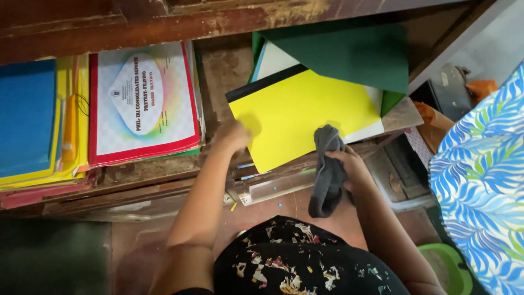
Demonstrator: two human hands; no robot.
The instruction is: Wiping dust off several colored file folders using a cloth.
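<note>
**Head view: hands at a worn wooden shelf**

Head camera looks down at the left hand [236,134], fingers curled and blurred, touching the near left edge of a flat yellow paper folder [297,117] at centre frame. Whether it grips is unclear. The right hand [352,166] is closed around a dark grey cloth [327,172] hanging just below the folder's lower right edge. A dark green card sheet [349,54] overlaps the folder's top.

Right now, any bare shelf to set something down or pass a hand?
One bare strip of wooden shelf, between the red-bordered booklet stack and the yellow sheet. Left hand sits at its front. Right side is crowded: yellow sheet, green sheet, right hand with grey cloth.
</note>
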